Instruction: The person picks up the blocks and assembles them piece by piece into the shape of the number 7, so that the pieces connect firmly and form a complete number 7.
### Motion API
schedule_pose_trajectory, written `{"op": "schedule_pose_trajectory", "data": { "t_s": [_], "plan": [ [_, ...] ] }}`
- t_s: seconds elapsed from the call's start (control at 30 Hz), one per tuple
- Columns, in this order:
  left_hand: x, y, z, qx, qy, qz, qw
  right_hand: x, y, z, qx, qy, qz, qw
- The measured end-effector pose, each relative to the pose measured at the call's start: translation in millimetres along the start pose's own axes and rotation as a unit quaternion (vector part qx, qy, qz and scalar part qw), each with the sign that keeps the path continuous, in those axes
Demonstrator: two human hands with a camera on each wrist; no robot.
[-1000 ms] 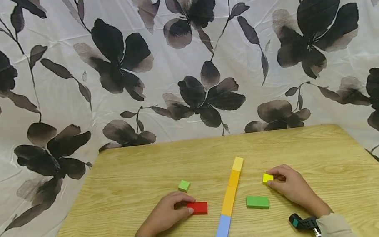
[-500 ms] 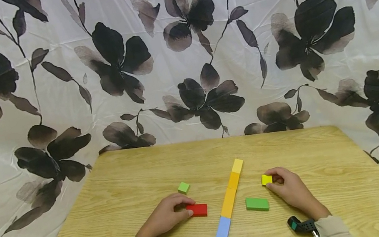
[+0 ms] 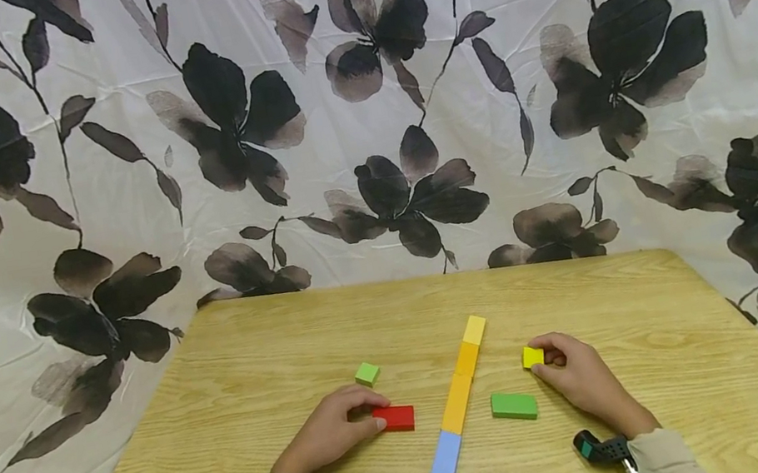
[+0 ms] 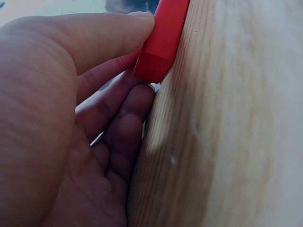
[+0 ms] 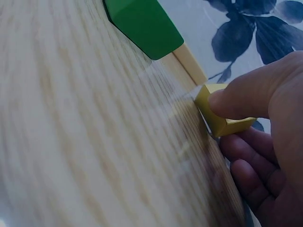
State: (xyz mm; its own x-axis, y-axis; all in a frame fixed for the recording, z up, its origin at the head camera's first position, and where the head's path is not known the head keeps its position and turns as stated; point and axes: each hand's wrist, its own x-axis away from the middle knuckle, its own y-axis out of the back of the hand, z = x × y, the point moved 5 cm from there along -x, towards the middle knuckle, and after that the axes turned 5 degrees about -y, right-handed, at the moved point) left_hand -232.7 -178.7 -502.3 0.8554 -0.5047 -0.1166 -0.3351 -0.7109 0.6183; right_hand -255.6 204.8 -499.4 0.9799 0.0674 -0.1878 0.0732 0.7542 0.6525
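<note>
My left hand (image 3: 333,430) pinches the left end of a flat red block (image 3: 396,419) between thumb and fingers. In the left wrist view the red block (image 4: 163,45) lies along the wooden surface, the thumb on its near face. On the other side, my right hand (image 3: 579,370) holds a small yellow cube (image 3: 533,358) between thumb and fingers. The right wrist view shows that cube (image 5: 222,111) low at the table top. A green block (image 3: 514,406) lies just left of and below the right hand.
Between the hands runs a slanted row of blocks: a pale yellow block (image 3: 474,330) at the far end, two orange blocks (image 3: 457,403), and a blue block (image 3: 446,458) nearest. A light green cube (image 3: 368,374) sits beyond the left hand. Floral cloth (image 3: 367,255) hangs behind the wooden table (image 3: 255,351).
The view has shifted very slightly with the head. Both hands keep their holds on the red block and the yellow cube, and the blocks stay where they were.
</note>
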Motion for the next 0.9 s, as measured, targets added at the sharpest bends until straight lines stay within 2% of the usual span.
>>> {"op": "schedule_pose_trajectory", "data": {
  "t_s": [0.23,0.5,0.63,0.77,0.9],
  "plan": [
    [-0.4,0.6,-0.9,0.004,0.002,-0.001,1.0,0.9,0.0,2.1,0.004,0.014,-0.009,0.9999],
    [-0.4,1.3,-2.0,0.015,0.0,-0.004,0.9999,0.4,0.4,2.6,-0.011,0.008,-0.015,0.9998],
    [-1.1,1.0,-2.2,0.014,-0.002,-0.002,0.9999,0.3,0.9,2.4,-0.026,-0.007,-0.015,0.9995],
    [-0.5,0.3,-1.5,0.011,0.003,0.001,0.9999,-1.1,-0.6,0.3,-0.068,-0.04,-0.004,0.9969],
    [-0.4,0.1,-1.1,0.008,0.004,0.0,1.0,-6.0,-2.5,-0.1,-0.139,-0.065,0.012,0.988]
  ]
}}
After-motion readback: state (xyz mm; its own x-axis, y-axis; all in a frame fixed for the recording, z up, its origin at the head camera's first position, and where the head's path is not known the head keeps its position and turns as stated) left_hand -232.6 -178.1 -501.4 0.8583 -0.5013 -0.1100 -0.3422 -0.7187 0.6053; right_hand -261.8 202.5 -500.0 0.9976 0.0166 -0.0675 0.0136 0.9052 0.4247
